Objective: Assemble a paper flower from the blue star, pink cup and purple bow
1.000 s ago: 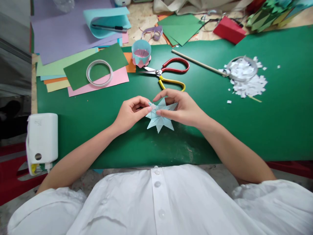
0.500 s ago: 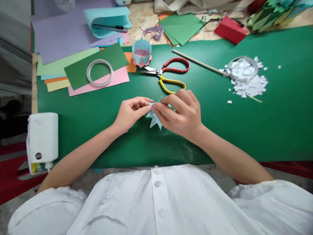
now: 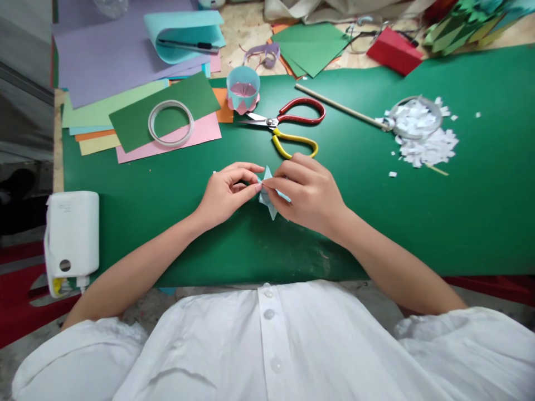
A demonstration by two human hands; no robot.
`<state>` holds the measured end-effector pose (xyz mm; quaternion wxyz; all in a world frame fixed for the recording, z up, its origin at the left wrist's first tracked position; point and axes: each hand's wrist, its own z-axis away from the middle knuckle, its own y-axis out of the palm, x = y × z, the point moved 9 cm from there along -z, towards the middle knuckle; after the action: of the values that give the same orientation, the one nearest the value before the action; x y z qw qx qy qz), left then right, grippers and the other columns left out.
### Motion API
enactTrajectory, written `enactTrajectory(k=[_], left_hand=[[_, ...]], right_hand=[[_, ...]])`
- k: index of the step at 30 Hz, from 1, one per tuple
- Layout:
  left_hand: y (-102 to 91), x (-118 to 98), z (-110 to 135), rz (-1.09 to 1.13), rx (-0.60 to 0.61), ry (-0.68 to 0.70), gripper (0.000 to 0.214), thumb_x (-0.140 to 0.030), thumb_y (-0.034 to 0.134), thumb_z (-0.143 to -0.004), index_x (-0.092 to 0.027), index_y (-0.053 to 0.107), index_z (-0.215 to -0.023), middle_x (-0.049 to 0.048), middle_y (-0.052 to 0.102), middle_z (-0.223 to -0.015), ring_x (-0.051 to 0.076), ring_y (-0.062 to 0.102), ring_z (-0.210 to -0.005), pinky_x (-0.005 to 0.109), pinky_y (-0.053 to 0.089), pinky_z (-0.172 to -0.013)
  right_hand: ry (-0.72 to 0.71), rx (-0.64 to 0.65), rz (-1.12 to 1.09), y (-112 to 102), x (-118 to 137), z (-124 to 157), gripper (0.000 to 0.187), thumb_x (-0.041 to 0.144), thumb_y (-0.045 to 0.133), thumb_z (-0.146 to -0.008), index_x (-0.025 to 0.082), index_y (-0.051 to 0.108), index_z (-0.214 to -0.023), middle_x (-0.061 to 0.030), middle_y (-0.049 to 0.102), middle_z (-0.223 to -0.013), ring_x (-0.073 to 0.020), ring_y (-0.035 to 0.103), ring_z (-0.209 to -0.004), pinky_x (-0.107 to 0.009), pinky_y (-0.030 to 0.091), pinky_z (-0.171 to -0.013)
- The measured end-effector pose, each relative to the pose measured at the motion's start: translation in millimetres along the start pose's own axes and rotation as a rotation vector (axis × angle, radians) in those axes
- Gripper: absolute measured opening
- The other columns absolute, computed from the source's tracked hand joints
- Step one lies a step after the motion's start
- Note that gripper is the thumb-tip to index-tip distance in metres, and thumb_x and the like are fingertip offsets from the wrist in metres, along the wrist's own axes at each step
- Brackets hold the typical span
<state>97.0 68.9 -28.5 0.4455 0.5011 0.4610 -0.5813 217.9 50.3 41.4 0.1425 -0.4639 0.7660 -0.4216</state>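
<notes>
The pale blue paper star (image 3: 268, 201) is lying at the middle of the green table (image 3: 418, 223), between two hands. The left hand (image 3: 223, 195) and right hand (image 3: 311, 195) are each pinching it in a narrow grip, the right hiding most of it. A blue paper cup (image 3: 243, 83) is holding pink folds. A clear dish (image 3: 438, 114) is overflowing with white scraps (image 3: 430, 149).

Surface: wooden table (image 3: 246, 33), green mat (image 3: 418, 223) spread over it.
Left, far: coloured paper sheets (image 3: 125, 61), overlapping.
Middle: scissors (image 3: 284, 125), stick (image 3: 338, 107).
Right: white paper scraps (image 3: 422, 139).
Far edge: red box (image 3: 393, 51).
</notes>
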Motion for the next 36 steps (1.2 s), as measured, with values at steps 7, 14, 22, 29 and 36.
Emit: enactTrajectory(k=[7,14,22,29,36], left_hand=[[3.2,-4.6,0.5,-0.069,0.040,0.017,0.020,-0.035,0.074,-0.077,-0.016,0.070,-0.073,0.0125,0.067,-0.115,0.016,0.064,-0.085,0.022,0.048,-0.058],[4.6,-3.1,1.2,-0.046,0.054,-0.003,0.023,-0.038,0.075,-0.078,-0.016,0.071,-0.074,0.0126,0.066,-0.116,0.016,0.063,-0.087,0.021,0.047,-0.057],[5.0,-2.9,1.0,-0.047,0.056,-0.004,0.021,-0.035,0.075,-0.078,-0.016,0.070,-0.074,0.0124,0.066,-0.117,0.015,0.063,-0.087,0.022,0.046,-0.057],[4.8,-3.0,1.6,-0.058,0.056,-0.001,0.018,-0.033,0.075,-0.078,-0.016,0.071,-0.074,0.0121,0.066,-0.118,0.015,0.063,-0.085,0.022,0.044,-0.055],[4.0,-3.5,1.2,-0.048,0.049,-0.006,0.020,-0.035,0.075,-0.077,-0.016,0.071,-0.074,0.0121,0.066,-0.116,0.015,0.063,-0.086,0.022,0.048,-0.058]], right_hand=[[0.155,0.055,-0.255,-0.7,-15.7,-3.8,0.020,0.016,0.059,-0.086,0.021,0.071,-0.071,-0.0015,0.065,-0.068,-0.0131,0.048,-0.062,-0.028,0.043,-0.060],[0.187,0.069,-0.376,-0.8,-25.6,-2.7,0.015,0.020,0.064,-0.086,0.019,0.075,-0.077,-0.0022,0.068,-0.071,-0.0119,0.054,-0.062,-0.026,0.045,-0.060],[0.199,0.075,-0.364,0.8,-24.7,-3.0,0.016,0.017,0.063,-0.086,0.020,0.073,-0.074,-0.0015,0.067,-0.070,-0.0121,0.056,-0.063,-0.026,0.043,-0.059],[0.225,0.069,-0.425,1.1,-27.2,-3.4,0.015,0.016,0.063,-0.084,0.018,0.073,-0.073,-0.0015,0.067,-0.069,-0.0110,0.059,-0.062,-0.024,0.044,-0.059],[0.253,0.055,-0.447,0.7,-29.1,-2.4,0.016,0.018,0.063,-0.086,0.018,0.073,-0.074,-0.0018,0.067,-0.069,-0.0107,0.058,-0.061,-0.024,0.043,-0.057]])
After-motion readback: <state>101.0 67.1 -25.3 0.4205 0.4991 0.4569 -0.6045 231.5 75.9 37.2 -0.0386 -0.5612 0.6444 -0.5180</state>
